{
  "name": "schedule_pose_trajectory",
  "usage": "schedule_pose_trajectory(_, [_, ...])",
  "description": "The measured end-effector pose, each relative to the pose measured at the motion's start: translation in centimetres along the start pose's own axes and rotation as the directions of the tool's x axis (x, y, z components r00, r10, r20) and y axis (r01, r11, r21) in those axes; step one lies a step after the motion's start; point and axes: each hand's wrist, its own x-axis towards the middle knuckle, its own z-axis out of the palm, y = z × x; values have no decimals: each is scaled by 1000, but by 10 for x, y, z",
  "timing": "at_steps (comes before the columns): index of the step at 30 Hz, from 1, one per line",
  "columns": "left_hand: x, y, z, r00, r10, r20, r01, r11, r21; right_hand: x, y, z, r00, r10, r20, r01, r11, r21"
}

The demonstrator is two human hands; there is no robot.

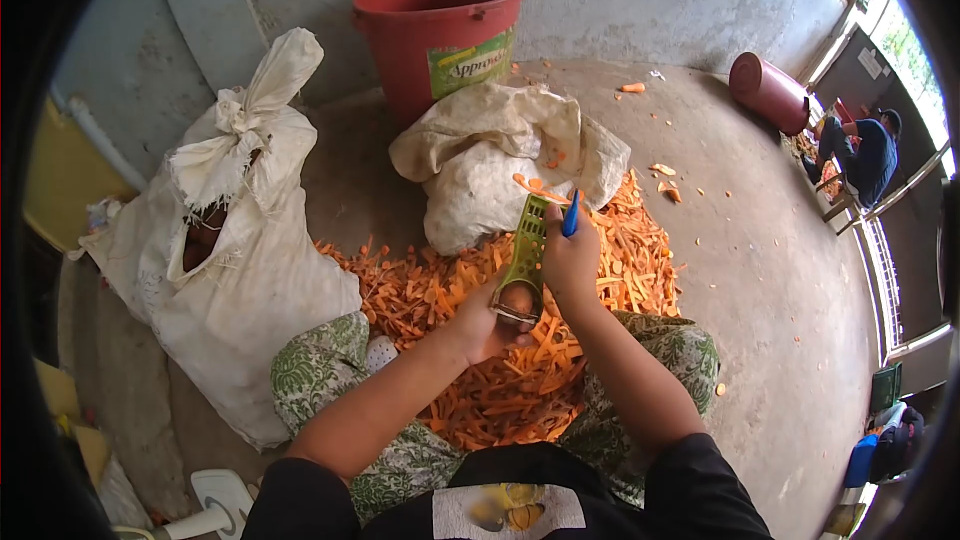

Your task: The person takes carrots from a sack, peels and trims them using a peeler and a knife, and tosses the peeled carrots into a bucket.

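Note:
My right hand (572,258) grips a green peeler (527,238) with holes along its handle, and a blue object (571,215) sticks up between its fingers. Below it my left hand (483,325) is wrapped round a carrot (518,300), whose round end shows behind the peeler's metal blade. An orange carrot piece (540,188) is at the top of the peeler. Under both hands lies a wide heap of orange peelings (530,390), spreading between my legs. A cream sack (470,195) lies slumped just beyond the heap.
A tied white sack (240,310) stands on the left. A red tub (390,50) is by the wall. Carrot scraps (669,190) dot the floor on the right. Farther right, a person (868,162) sits near a tipped red barrel (768,95). A white object (222,500) is at lower left.

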Motion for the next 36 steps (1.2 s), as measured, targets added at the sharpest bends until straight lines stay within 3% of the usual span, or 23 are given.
schedule_pose_trajectory(3, [-7, 4, 1, 1000, -18, -7, 19, 990, 143, 14, 7, -2, 999, -10, -37, 7, 998, -63])
schedule_pose_trajectory(6, [-32, 10, 29, 998, -63, -14, 64, 949, 309, 69, 51, -26, 966, 38, -257, -85, 981, -174])
schedule_pose_trajectory(7, [-38, 10, 35, 997, -73, -17, 74, 922, 380, 86, 68, -36, 932, 78, -353, -132, 982, -132])
schedule_pose_trajectory(8, [-38, 9, 33, 997, -75, -17, 75, 922, 380, 86, 58, -46, 904, 125, -409, -94, 991, 95])
schedule_pose_trajectory(10, [-34, 10, 25, 994, -26, 104, -3, 962, 272, 85, 40, -46, 876, 289, -385, -117, 903, 413])
schedule_pose_trajectory(11, [-30, 11, 19, 994, -23, 107, -6, 963, 270, 77, 32, -44, 915, 251, -317, -132, 927, 352])
schedule_pose_trajectory(13, [-24, 15, 4, 973, -132, 187, 132, 991, 15, 48, 12, -29, 968, 187, -168, -143, 959, 246])
schedule_pose_trajectory(14, [-22, 15, 3, 974, -131, 187, 131, 991, 15, 26, -10, -24, 992, 73, -104, -53, 980, 190])
schedule_pose_trajectory(16, [-18, 15, 4, 977, -100, 189, 106, 994, -26, 0, -27, -15, 997, 56, 47, -65, 974, 217])
schedule_pose_trajectory(17, [-18, 16, 7, 977, -101, 190, 107, 994, -25, -7, -26, -10, 1000, -17, 27, 11, 981, 193])
schedule_pose_trajectory(19, [-19, 16, 17, 991, -83, -109, 83, 997, -9, -17, -24, -1, 996, -92, 12, 89, 982, 166])
schedule_pose_trajectory(22, [-18, 11, 22, 986, -28, -162, 20, 999, -50, -21, -18, 5, 973, -228, -36, 229, 973, 32])
schedule_pose_trajectory(25, [-16, 9, 10, 1000, 11, -28, -9, 999, 41, -18, -15, 4, 982, -190, -5, 190, 980, -68])
schedule_pose_trajectory(27, [-19, 8, 9, 998, -53, -22, 55, 990, 128, -4, -9, 2, 981, -157, -114, 145, 984, -105])
schedule_pose_trajectory(29, [-25, 8, 16, 993, -117, -17, 118, 970, 214, 43, 22, -15, 976, 5, -218, -10, 1000, -21])
schedule_pose_trajectory(30, [-31, 9, 27, 988, -126, -90, 146, 949, 278, 55, 23, -23, 945, -6, -327, 14, 1000, 24])
schedule_pose_trajectory(31, [-35, 8, 32, 978, -129, -165, 179, 924, 339, 72, 35, -32, 927, 64, -369, -81, 996, -32])
schedule_pose_trajectory(32, [-34, 8, 28, 977, -130, -167, 181, 922, 342, 75, 50, -34, 926, 66, -371, -83, 996, -29])
schedule_pose_trajectory(34, [-27, 9, 12, 990, -138, -1, 136, 977, 161, 63, 26, -38, 943, 70, -327, -18, 987, 158])
schedule_pose_trajectory(36, [-23, 11, 10, 989, -148, -28, 150, 984, 98, 31, -2, -21, 979, -17, -202, 42, 992, 119])
